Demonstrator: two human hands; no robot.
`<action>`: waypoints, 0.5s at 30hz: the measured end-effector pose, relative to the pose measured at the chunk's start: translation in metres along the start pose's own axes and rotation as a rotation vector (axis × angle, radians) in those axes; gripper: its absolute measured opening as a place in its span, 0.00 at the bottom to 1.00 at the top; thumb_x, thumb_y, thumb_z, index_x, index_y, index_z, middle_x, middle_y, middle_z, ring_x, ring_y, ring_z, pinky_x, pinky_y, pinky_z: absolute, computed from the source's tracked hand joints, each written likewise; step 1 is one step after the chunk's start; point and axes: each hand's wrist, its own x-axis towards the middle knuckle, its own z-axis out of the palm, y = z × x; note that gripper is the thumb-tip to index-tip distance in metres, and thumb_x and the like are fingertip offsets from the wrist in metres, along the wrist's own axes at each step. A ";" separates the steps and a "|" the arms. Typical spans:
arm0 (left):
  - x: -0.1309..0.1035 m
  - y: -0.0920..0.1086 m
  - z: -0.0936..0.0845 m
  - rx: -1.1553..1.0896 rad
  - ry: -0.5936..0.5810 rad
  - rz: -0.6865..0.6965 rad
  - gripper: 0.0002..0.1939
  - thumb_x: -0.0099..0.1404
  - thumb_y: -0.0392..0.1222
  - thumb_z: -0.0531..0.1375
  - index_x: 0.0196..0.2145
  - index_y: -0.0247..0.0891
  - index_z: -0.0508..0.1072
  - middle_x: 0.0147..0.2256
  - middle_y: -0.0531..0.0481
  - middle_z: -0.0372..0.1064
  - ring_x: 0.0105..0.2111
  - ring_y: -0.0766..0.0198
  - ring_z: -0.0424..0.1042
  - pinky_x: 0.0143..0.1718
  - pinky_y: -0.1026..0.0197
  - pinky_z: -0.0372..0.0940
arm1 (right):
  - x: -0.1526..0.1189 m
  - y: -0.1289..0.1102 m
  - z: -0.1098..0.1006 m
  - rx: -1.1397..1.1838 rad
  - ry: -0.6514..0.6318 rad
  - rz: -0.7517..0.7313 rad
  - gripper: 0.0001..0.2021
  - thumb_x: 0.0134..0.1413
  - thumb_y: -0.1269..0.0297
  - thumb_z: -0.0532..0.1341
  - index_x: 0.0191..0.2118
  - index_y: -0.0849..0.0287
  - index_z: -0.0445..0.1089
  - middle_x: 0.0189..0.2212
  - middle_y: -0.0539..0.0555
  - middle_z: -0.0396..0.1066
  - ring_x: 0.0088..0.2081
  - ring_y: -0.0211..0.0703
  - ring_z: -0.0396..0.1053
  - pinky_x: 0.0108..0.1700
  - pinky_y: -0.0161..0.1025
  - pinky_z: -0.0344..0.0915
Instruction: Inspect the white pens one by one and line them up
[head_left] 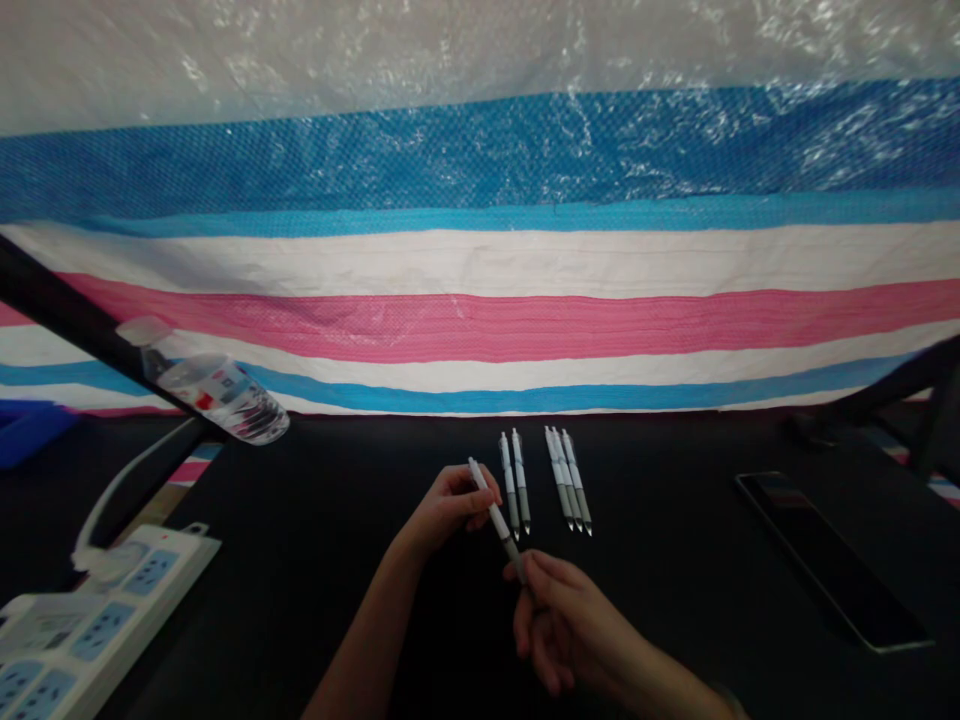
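A white pen with a grey grip [498, 520] is held tilted between both hands above the black table. My left hand [454, 505] pinches its white upper part. Near the grey lower end, my right hand [559, 610] has its thumb and forefinger closed on the same pen, which hides the tip. Just beyond the hands lie two similar pens [515, 483] side by side. A group of three more pens [568, 480] rests a little to their right, tips toward me.
A black phone [832, 560] lies at the right. At the left are a white power strip [135, 610] with a plugged-in cable and a tilted clear bottle [225, 395]. Striped sheeting [480, 325] hangs behind the black table [660, 580].
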 end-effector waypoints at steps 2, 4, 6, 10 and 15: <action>0.000 0.000 0.000 0.003 -0.007 0.000 0.19 0.51 0.51 0.72 0.26 0.31 0.75 0.17 0.55 0.62 0.15 0.73 0.57 0.16 0.68 0.48 | 0.000 0.001 -0.001 -0.037 -0.009 0.009 0.24 0.53 0.41 0.64 0.39 0.56 0.57 0.19 0.48 0.72 0.12 0.34 0.65 0.12 0.25 0.47; 0.000 -0.001 0.000 0.007 -0.015 -0.003 0.19 0.51 0.51 0.72 0.25 0.31 0.75 0.17 0.55 0.61 0.15 0.73 0.57 0.16 0.68 0.48 | 0.001 0.003 -0.004 -0.045 -0.029 0.030 0.25 0.52 0.40 0.64 0.37 0.56 0.57 0.17 0.47 0.71 0.11 0.34 0.64 0.13 0.25 0.47; 0.000 -0.001 0.000 0.014 -0.016 -0.007 0.19 0.52 0.51 0.72 0.25 0.31 0.75 0.17 0.55 0.61 0.15 0.73 0.57 0.16 0.68 0.49 | 0.002 0.005 -0.007 -0.022 -0.046 0.045 0.26 0.52 0.37 0.62 0.37 0.58 0.60 0.17 0.48 0.70 0.11 0.34 0.63 0.13 0.26 0.49; 0.000 -0.001 0.000 0.016 -0.024 0.006 0.18 0.53 0.50 0.71 0.26 0.31 0.75 0.18 0.55 0.61 0.15 0.73 0.57 0.16 0.68 0.48 | 0.002 0.003 -0.007 0.009 -0.045 0.042 0.27 0.55 0.37 0.59 0.40 0.62 0.63 0.20 0.50 0.72 0.12 0.35 0.65 0.13 0.27 0.50; 0.000 -0.001 -0.001 0.018 -0.028 0.022 0.18 0.53 0.50 0.71 0.26 0.31 0.75 0.19 0.54 0.62 0.16 0.73 0.57 0.16 0.68 0.48 | -0.001 0.000 -0.001 -0.047 -0.036 0.037 0.24 0.52 0.43 0.65 0.37 0.56 0.56 0.20 0.47 0.72 0.12 0.33 0.64 0.14 0.26 0.51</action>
